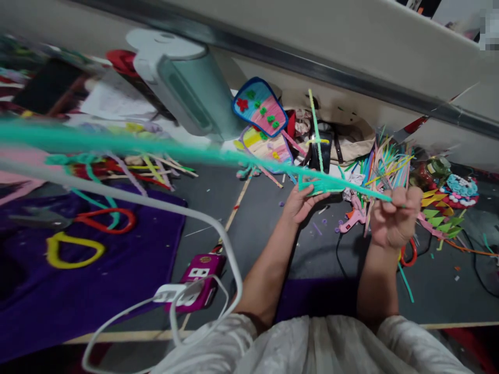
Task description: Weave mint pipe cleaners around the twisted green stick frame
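- Teal pipe cleaner (pixel 241 158), long and fuzzy, ran from the blurred left edge of the view across to both hands above the grey floor (pixel 265 208).
- Right hand (pixel 393 221) was curled into a fist, pinching its thin end.
- Left hand (pixel 302 202) gripped a green pipe-cleaner piece (pixel 319 183) where the strand crossed it.
- Pink glue gun (pixel 353 218) lay between the hands; a heap of coloured pipe cleaners (pixel 384 161) lay behind.
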